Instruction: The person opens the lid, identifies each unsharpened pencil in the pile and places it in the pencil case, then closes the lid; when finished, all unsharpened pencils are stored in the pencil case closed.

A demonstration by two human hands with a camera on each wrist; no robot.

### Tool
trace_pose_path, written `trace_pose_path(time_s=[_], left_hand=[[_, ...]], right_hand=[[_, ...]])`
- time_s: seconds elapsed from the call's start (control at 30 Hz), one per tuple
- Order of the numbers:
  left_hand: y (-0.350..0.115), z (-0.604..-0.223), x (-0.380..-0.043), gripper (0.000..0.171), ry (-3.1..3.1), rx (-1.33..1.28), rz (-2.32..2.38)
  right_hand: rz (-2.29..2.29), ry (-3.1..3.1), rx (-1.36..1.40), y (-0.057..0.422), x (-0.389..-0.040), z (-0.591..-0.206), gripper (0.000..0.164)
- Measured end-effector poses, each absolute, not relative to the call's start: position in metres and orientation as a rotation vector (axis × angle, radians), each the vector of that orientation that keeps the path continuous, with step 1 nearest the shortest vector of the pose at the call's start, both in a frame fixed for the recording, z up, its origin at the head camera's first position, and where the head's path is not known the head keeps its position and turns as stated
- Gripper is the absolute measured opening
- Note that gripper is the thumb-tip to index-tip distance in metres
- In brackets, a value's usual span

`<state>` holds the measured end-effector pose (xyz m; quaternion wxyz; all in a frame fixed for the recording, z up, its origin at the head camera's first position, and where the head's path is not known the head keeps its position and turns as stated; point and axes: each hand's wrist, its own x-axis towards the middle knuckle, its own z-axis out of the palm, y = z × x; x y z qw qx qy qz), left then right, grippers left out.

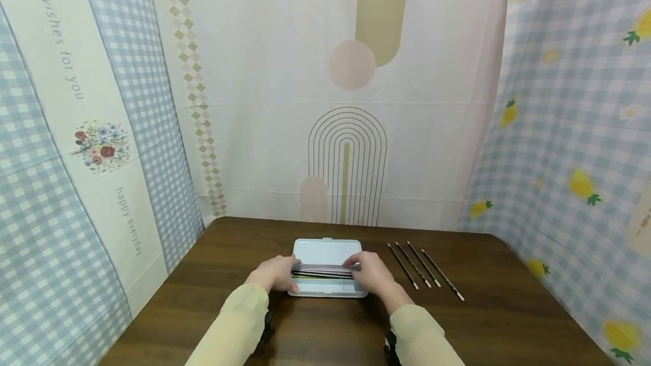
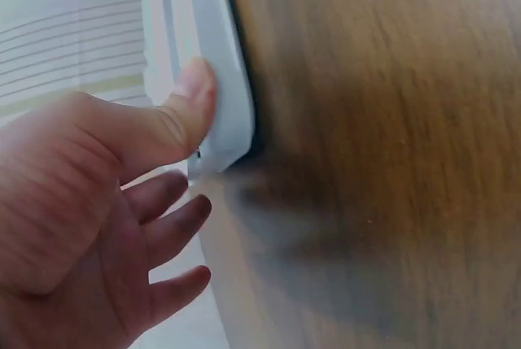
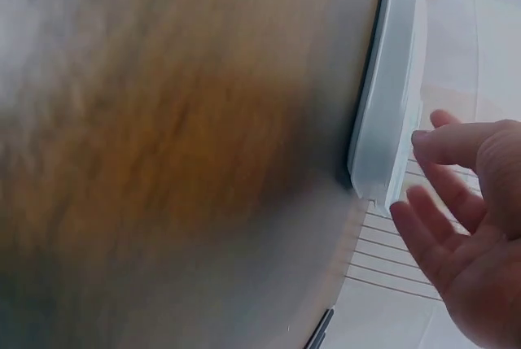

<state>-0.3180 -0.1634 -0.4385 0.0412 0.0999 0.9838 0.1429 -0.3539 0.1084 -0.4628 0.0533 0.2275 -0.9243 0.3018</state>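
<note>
A light blue pencil case (image 1: 328, 288) lies with its lid (image 1: 325, 252) raised back on the table. Several dark pencils and a translucent inner flap (image 1: 325, 268) show across its middle. My left hand (image 1: 277, 273) grips the left end of the case. Up close in the left wrist view, its thumb (image 2: 194, 93) presses on the case's wall while the lower fingers spread loosely. At the right end, my right hand (image 1: 373, 273) reaches over the flap, fingertips near its edge. The right wrist view shows that hand's fingers (image 3: 423, 243) extended and apart beside the case; firm contact is unclear.
To the right of the case, several dark patterned pencils (image 1: 429, 269) with white ends lie side by side on the brown wooden table (image 1: 325, 326). Behind the table hangs a pale printed cloth (image 1: 264, 100), with checked cloths at both sides.
</note>
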Motion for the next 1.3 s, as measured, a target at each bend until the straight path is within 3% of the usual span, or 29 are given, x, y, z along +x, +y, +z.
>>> trace_pose_path(time_s=[0.23, 0.57, 0.8, 1.0, 1.3], left_hand=[[-0.167, -0.428, -0.324, 0.07, 3.044, 0.377, 0.548], [-0.17, -0.45, -0.348, 0.061, 3.076, 0.074, 1.041], [-0.177, -0.464, -0.356, 0.06, 2.966, 0.044, 1.428], [-0.175, -0.464, -0.357, 0.069, 2.827, 0.067, 1.627], [-0.171, -0.47, -0.36, 0.086, 2.874, 0.072, 1.489]], right_hand=[[1.042, -2.749, 0.458, 0.12, -0.362, -0.464, 0.032], [1.497, -2.718, 0.22, 0.131, -0.372, -0.476, 0.049], [1.615, -2.725, 0.216, 0.131, -0.376, -0.48, 0.052], [1.645, -2.73, 0.227, 0.13, -0.371, -0.479, 0.053], [1.644, -2.739, 0.195, 0.126, -0.367, -0.483, 0.06]])
